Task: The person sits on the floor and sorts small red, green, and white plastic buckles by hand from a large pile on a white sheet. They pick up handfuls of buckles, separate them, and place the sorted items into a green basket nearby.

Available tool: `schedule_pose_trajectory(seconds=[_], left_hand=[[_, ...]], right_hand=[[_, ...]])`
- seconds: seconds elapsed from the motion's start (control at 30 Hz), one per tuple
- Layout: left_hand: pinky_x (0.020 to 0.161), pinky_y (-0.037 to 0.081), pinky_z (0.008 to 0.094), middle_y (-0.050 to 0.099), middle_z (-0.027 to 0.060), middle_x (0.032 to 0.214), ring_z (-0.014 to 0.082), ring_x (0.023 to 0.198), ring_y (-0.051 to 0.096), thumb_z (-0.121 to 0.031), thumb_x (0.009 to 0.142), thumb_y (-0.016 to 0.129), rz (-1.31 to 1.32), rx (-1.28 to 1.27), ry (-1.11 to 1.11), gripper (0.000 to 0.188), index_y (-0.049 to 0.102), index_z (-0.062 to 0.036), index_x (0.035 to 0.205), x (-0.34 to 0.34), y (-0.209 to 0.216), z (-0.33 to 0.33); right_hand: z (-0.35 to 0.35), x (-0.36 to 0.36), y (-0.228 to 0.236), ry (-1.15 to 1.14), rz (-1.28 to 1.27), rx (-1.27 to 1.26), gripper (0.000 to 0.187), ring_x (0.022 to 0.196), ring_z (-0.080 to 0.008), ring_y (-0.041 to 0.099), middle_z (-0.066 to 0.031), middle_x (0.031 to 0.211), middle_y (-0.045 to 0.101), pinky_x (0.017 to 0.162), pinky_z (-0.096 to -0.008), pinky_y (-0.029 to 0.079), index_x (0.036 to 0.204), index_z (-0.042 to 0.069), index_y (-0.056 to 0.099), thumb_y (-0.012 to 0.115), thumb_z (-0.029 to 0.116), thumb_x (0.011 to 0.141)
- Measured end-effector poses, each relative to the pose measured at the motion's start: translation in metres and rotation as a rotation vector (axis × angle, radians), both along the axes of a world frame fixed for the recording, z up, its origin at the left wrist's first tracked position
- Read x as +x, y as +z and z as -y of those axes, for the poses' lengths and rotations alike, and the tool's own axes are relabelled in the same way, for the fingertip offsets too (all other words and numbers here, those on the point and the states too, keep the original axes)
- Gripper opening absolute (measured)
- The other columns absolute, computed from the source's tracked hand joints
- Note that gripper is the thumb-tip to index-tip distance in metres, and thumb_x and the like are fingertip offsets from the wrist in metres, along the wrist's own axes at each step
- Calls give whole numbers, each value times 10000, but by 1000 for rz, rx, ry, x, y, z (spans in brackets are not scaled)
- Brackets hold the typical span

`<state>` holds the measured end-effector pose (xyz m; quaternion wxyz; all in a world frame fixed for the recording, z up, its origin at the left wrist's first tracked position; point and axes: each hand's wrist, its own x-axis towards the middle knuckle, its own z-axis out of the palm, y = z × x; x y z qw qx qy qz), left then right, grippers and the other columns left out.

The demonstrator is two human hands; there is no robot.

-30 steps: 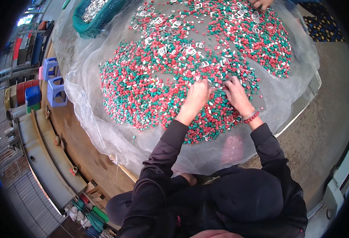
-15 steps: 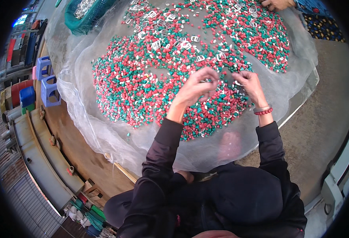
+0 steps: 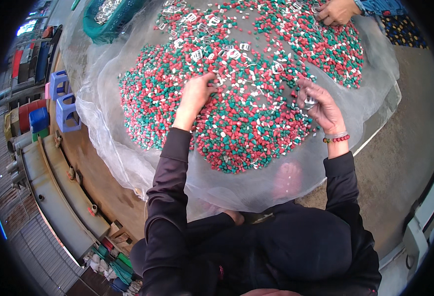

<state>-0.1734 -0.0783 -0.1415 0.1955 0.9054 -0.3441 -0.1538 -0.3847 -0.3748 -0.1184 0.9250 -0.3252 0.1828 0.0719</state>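
A wide spread of small red, green and white pebble-like pieces lies on translucent mesh sheeting. Pale metal buckles are scattered among them, mostly toward the far side. My left hand reaches into the middle of the spread, its thumb and fingers pinched together. A small pale item shows at those fingertips, too small to make out. At the right edge of the pieces, my right hand is half turned up, its fingers curled around a silvery metal buckle. A beaded bracelet circles that wrist.
Another person's hand works in the pieces at the far right. A green mesh basket with metal pieces inside stands at the far left. Blue plastic stools and grey metal troughs line the left floor.
My left hand has moved left, away from the right one, and down to the pieces. The right hand has turned, showing the buckle. The other person's hand has shifted left and nearer.
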Motion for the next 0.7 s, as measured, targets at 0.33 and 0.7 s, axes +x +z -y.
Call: schedule_pose_trajectory(seconds=[0.33, 0.7], left_hand=[[685, 508, 341, 698, 119, 796, 209, 721, 667, -271, 749, 788, -73, -130, 371, 387, 699, -56, 1057, 2, 20, 0], [697, 511, 395, 674, 158, 825, 291, 761, 665, -294, 813, 729, 60, -54, 170, 288, 700, -46, 956, -17, -6, 5]], right_hand=[[-36, 21, -14, -35, -151, 198, 260, 502, -46, 303, 72, 641, 320, 355, -157, 248, 1178, 5, 546, 576, 116, 944], [-33, 22, -1, -232, 20, 784, 470, 1021, -306, 597, -215, 1266, 501, 529, -255, 572, 1439, 43, 337, 414, 103, 980]])
